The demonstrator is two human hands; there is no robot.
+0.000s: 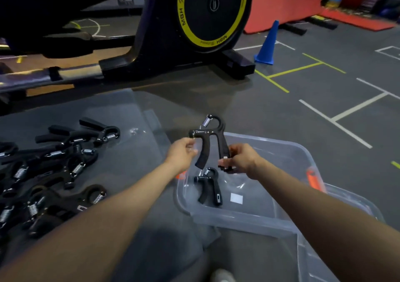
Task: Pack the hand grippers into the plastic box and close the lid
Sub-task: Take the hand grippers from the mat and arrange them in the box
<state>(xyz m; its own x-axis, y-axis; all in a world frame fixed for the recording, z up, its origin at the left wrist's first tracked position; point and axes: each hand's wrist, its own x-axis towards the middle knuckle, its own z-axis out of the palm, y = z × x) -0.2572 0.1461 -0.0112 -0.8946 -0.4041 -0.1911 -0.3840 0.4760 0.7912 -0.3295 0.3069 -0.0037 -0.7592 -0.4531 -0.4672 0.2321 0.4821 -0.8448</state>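
One black hand gripper [211,140] held up over the clear plastic box [279,221], spring end up. Left hand [180,155] pinching its left handle, right hand [241,159] curled round its right handle. One more gripper [208,189] lying flat inside the box. A pile of grippers [49,171] on the clear lid [121,117] to the left, too tangled to count. One blue cone [267,45] far back.

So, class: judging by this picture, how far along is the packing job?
Early. Done: one hand gripper lies in the plastic box. In hand: the left hand and right hand hold a second gripper above it. Left: the pile of grippers on the floor, then closing the lid.
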